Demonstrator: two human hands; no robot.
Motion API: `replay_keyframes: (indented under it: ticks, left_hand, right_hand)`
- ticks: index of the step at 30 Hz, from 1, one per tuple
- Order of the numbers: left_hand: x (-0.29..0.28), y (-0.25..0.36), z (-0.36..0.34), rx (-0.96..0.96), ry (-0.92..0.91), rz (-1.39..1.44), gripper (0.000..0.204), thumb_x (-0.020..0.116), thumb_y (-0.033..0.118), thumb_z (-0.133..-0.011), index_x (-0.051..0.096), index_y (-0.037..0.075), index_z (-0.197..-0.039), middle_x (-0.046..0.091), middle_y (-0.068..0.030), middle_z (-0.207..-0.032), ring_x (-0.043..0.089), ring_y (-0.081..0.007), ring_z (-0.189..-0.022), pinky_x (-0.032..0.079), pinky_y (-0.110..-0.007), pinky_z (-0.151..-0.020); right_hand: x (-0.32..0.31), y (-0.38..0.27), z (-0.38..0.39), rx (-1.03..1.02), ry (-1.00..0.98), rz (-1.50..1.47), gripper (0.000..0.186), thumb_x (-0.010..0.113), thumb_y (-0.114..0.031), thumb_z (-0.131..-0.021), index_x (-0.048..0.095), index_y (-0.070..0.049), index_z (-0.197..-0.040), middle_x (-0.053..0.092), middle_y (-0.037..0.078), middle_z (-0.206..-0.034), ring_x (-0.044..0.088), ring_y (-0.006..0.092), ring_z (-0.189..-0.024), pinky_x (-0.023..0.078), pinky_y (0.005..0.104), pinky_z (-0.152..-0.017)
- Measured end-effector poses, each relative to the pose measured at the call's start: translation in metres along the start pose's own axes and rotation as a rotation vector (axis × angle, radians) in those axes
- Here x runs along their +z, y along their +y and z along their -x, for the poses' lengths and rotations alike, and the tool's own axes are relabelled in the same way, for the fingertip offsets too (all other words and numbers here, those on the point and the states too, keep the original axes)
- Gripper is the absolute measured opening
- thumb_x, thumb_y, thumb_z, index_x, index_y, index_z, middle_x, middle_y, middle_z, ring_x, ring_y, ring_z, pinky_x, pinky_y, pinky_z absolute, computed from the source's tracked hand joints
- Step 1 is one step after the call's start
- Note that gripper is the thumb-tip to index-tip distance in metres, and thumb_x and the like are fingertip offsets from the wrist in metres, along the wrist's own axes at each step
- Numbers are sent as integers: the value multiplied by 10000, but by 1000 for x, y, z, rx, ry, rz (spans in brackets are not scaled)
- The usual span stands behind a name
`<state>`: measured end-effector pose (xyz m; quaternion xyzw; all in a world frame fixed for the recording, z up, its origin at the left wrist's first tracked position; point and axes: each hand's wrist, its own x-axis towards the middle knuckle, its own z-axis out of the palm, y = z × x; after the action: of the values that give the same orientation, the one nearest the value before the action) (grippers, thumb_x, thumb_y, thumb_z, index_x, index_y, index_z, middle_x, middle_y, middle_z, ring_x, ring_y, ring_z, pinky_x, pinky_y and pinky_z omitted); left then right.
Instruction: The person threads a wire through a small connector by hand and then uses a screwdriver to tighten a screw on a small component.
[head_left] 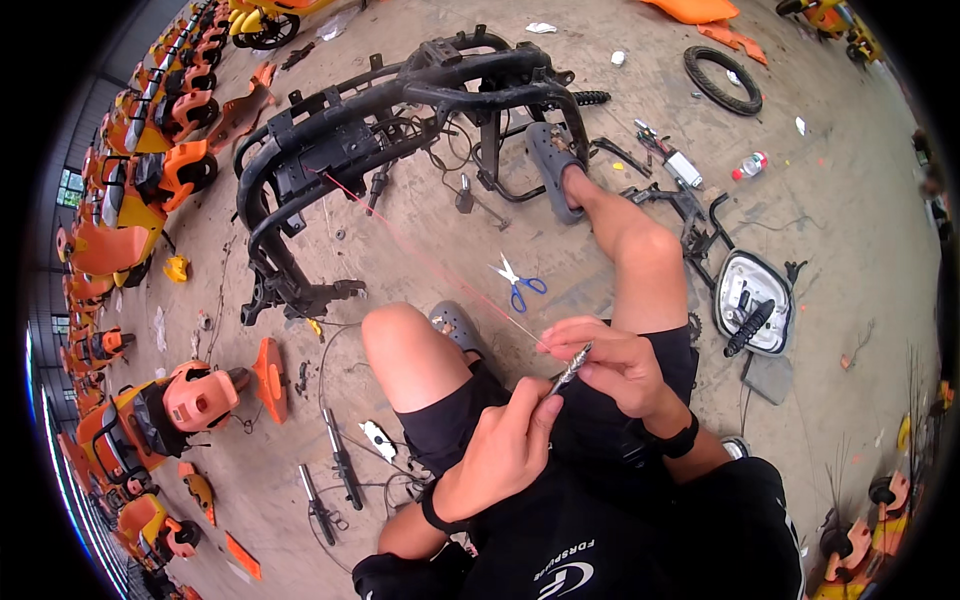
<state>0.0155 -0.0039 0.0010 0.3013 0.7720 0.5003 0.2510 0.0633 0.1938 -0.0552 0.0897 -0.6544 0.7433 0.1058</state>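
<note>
Left hand (pixel 505 445) raised over the lap, fingers closed on the lower end of a small metal rod (pixel 570 370), right hand (pixel 605 355) fingers pinching its upper end and a taut red wire (pixel 430 260) running to the black frame (pixel 390 130)

glossy metal connector (pixel 570 370), matt black frame (pixel 400 110)

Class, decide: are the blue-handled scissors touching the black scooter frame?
Apart. The head view shows the blue-handled scissors lying on bare concrete floor, with a plain gap to the black scooter frame.
</note>
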Motion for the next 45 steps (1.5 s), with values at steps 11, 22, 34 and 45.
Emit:
replay_keyframes:
  ticks: [11, 22, 34, 45]
  left_hand:
    - [-34, -23, -43, -426, -570, 807, 311, 416, 271, -1100, 579, 7, -1074, 454, 0, -575, 303, -39, -415, 217, -217, -378]
    - [-4, -35, -38, -320, -55, 576, 113, 691, 45, -942, 613, 12, -1017, 655, -43, -733, 579, -79, -535, 418, -221, -442]
    - [-3, -38, -33, -203, -78, 327, 199, 527, 137, -1049, 614, -33, -991, 597, -30, -649, 511, -104, -485, 388, -254, -454]
    - [-16, -62, -46, -547, -481, 1226, 327, 455, 247, -1085, 603, -28, -989, 531, -61, -628, 419, -110, -404, 360, -248, -381]
  right_hand:
    - [-1, 10, 15, 196, 224, -308, 275, 599, -98, -997, 652, 39, -1230, 637, 108, -1129, 634, 157, -948, 511, 290, -859]
    - [8, 24, 7, 172, 528, -449, 130, 626, -57, -965, 686, 43, -1023, 646, 104, -1055, 599, 131, -776, 491, 272, -700]
    - [18, 20, 6, 392, 521, -513, 241, 572, -139, -1018, 650, 28, -1173, 656, 54, -970, 608, 107, -837, 488, 255, -746]
    - [48, 13, 9, 442, 369, -452, 336, 489, -171, -1069, 607, 45, -1298, 680, 72, -1148, 582, 81, -1021, 476, 268, -910]
